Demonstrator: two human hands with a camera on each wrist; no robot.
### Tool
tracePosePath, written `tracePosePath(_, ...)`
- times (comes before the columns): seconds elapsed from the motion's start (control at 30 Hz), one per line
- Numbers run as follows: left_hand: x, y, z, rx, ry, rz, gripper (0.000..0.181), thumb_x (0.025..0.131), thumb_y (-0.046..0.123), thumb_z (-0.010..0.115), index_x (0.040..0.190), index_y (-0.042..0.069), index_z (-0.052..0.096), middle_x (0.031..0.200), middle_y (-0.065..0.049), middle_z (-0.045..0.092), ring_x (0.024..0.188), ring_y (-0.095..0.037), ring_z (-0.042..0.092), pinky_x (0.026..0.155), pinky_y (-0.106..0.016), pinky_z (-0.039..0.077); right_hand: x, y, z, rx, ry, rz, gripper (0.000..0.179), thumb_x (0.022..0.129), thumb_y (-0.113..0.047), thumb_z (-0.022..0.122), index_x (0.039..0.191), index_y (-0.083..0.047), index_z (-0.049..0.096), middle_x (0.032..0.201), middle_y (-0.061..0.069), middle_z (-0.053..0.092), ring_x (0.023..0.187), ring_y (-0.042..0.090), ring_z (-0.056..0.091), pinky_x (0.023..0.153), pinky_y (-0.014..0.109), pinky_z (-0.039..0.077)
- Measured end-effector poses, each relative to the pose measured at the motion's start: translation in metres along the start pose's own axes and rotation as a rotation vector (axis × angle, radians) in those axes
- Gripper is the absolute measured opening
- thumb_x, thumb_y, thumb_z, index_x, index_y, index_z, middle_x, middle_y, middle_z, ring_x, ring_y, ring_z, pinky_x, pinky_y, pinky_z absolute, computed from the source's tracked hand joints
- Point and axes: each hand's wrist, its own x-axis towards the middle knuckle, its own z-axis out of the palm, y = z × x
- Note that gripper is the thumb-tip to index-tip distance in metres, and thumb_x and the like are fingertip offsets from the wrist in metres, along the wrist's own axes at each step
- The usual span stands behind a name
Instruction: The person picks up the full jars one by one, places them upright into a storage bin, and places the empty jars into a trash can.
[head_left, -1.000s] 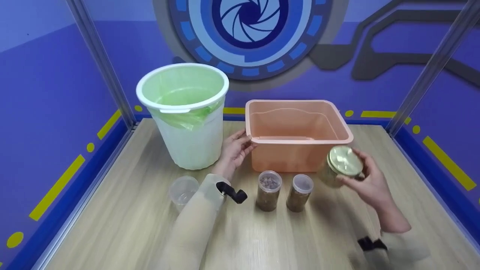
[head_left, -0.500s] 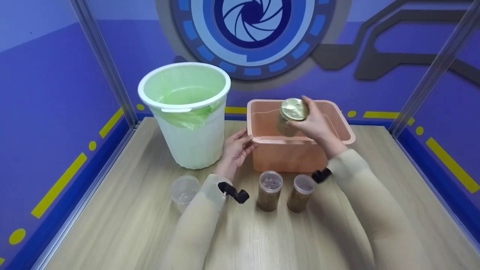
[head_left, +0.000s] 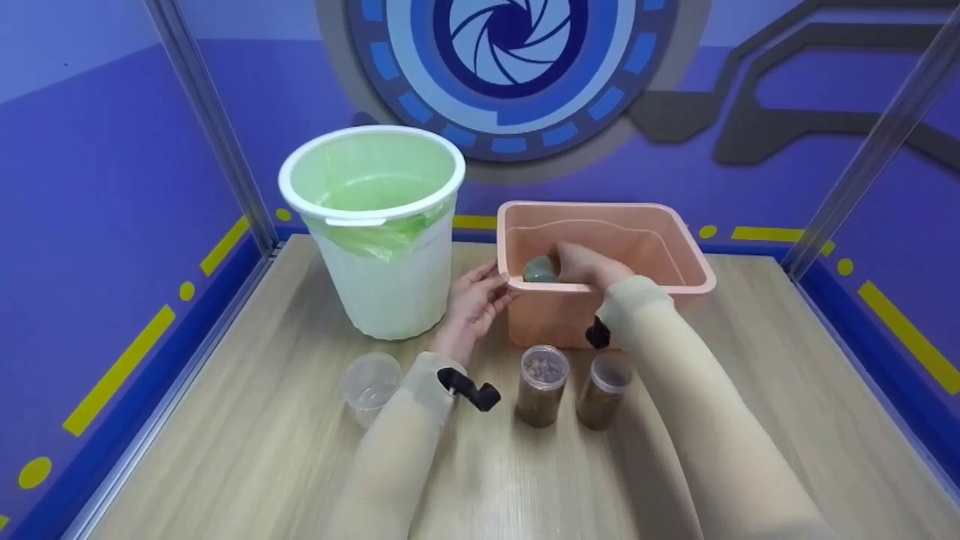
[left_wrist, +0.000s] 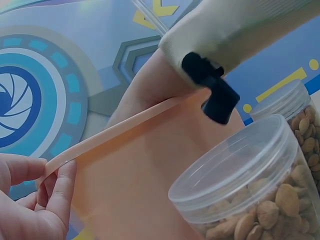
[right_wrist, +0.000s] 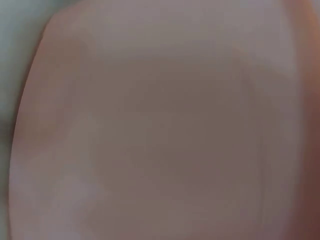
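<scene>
Half a sec ago the R hand (head_left: 577, 262) held the jar (head_left: 539, 270) over the tub (head_left: 585, 319), gold lid in plain sight; now hand and jar are down inside, near the tub's left end. So the jar looks nearly set in, judging by its depth. The L nut jar (head_left: 540, 386) and R nut jar (head_left: 601, 397) haven't left the surface (head_left: 510, 480); prob. not dealt w/ yet, if they count too.

Orientation: only a pale greenish bit of the jar shows past the R hand, so its facing is hard to read. Lid end seems up, long axis prob. running down into the tub; can't tell if it's dead upright or leaning, nor if the base touches the floor. Both nut jars stand upright in front of the tub, long axes vert., clear tops up.

Hands: L hand (head_left: 478, 300) pinches the tub rim at its left front corner. R hand is against the jar, but its fingers are hidden; can't tell if it grips or has let go. R wrist view's just blur, no help.
</scene>
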Motion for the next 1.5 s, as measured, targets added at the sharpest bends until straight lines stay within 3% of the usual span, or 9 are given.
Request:
tracePosePath(0.2, 0.0, -0.001, 0.001, 0.0, -0.025, 0.021, 0.049, 0.099, -0.01, 0.055, 0.147, -0.005, 0.051, 0.149, -0.025, 0.053, 0.102, -0.026, 0.063, 0.079, -0.029, 0.066, -0.006, -0.003, -0.001, -0.033, -0.072, 0.07, 0.038, 0.094, -0.002, 0.06, 0.132, -0.001, 0.059, 0.135, 0.02, 0.062, 0.118, 0.031, 0.058, 0.107, 0.046, 0.052)
tracePosePath(0.47, -0.002, -0.003, 0.0, -0.001, -0.014, 0.013, 0.048, 0.099, -0.009, 0.055, 0.147, -0.003, 0.052, 0.149, -0.024, 0.054, 0.107, -0.028, 0.063, 0.08, -0.029, 0.066, -0.011, 0.002, 0.002, -0.017, -0.084, 0.065, 0.056, 0.088, 0.012, 0.047, 0.141, -0.004, 0.058, 0.147, 0.019, 0.057, 0.139, 0.037, 0.05, 0.12, 0.051, 0.043)
tracePosePath(0.7, 0.0, -0.003, 0.001, -0.014, 0.002, 0.017, 0.049, 0.098, -0.011, 0.055, 0.147, -0.004, 0.051, 0.149, -0.024, 0.054, 0.103, -0.027, 0.064, 0.08, -0.03, 0.066, -0.009, -0.001, -0.007, 0.125, 0.173, -0.055, 0.05, 0.094, -0.004, 0.066, 0.141, 0.006, 0.054, 0.142, 0.028, 0.059, 0.131, 0.042, 0.058, 0.111, 0.053, 0.051)
tracePosePath(0.8, -0.001, -0.002, 0.0, -0.014, 0.013, 0.018, 0.049, 0.098, -0.01, 0.056, 0.146, -0.003, 0.052, 0.147, -0.023, 0.056, 0.099, -0.025, 0.064, 0.08, -0.031, 0.066, -0.024, -0.01, -0.018, 0.256, 0.295, -0.101, 0.046, 0.098, -0.009, 0.066, 0.14, 0.005, 0.055, 0.141, 0.025, 0.061, 0.129, 0.04, 0.06, 0.111, 0.05, 0.052)
tracePosePath(0.9, 0.0, -0.002, -0.001, -0.008, 0.016, 0.019, 0.049, 0.098, -0.009, 0.056, 0.146, -0.003, 0.052, 0.147, -0.023, 0.056, 0.099, -0.024, 0.065, 0.082, -0.032, 0.066, -0.055, -0.017, -0.029, 0.362, 0.31, -0.14, 0.046, 0.101, -0.019, 0.065, 0.142, -0.002, 0.055, 0.143, 0.018, 0.063, 0.128, 0.031, 0.063, 0.108, 0.041, 0.055)
tracePosePath(1.0, -0.001, -0.003, -0.002, -0.006, 0.022, 0.015, 0.049, 0.098, -0.009, 0.057, 0.146, -0.002, 0.053, 0.146, -0.023, 0.057, 0.097, -0.023, 0.065, 0.08, -0.031, 0.066, -0.094, -0.014, -0.033, 0.453, 0.214, -0.251, 0.049, 0.101, -0.022, 0.066, 0.146, -0.006, 0.051, 0.147, 0.012, 0.061, 0.128, 0.024, 0.064, 0.105, 0.031, 0.056)
tracePosePath(1.23, -0.001, -0.003, -0.003, -0.016, -0.014, 0.027, 0.05, 0.098, -0.011, 0.055, 0.147, -0.004, 0.05, 0.149, -0.025, 0.053, 0.092, -0.021, 0.065, 0.078, -0.029, 0.066, -0.155, 0.032, -0.006, 0.56, -0.212, -0.578, 0.083, 0.088, 0.005, 0.073, 0.158, 0.004, 0.027, 0.165, 0.021, 0.034, 0.147, 0.024, 0.047, 0.116, 0.028, 0.046)
tracePosePath(1.37, 0.0, -0.003, -0.003, -0.013, -0.016, 0.025, 0.05, 0.099, -0.01, 0.055, 0.148, -0.004, 0.05, 0.15, -0.024, 0.053, 0.091, -0.019, 0.065, 0.079, -0.029, 0.066, -0.164, 0.062, 0.021, 0.575, -0.26, -0.571, 0.094, 0.082, 0.006, 0.08, 0.159, 0.005, 0.024, 0.167, 0.024, 0.026, 0.147, 0.013, 0.043, 0.118, 0.026, 0.042)
tracePosePath(1.5, 0.0, -0.004, -0.002, -0.012, -0.01, 0.021, 0.05, 0.099, -0.009, 0.056, 0.148, -0.004, 0.05, 0.149, -0.024, 0.054, 0.09, -0.019, 0.065, 0.079, -0.028, 0.066, -0.165, 0.084, 0.044, 0.655, -0.258, -0.508, 0.091, 0.083, 0.006, 0.08, 0.157, 0.006, 0.027, 0.165, 0.015, 0.038, 0.144, 0.01, 0.048, 0.112, 0.029, 0.048)
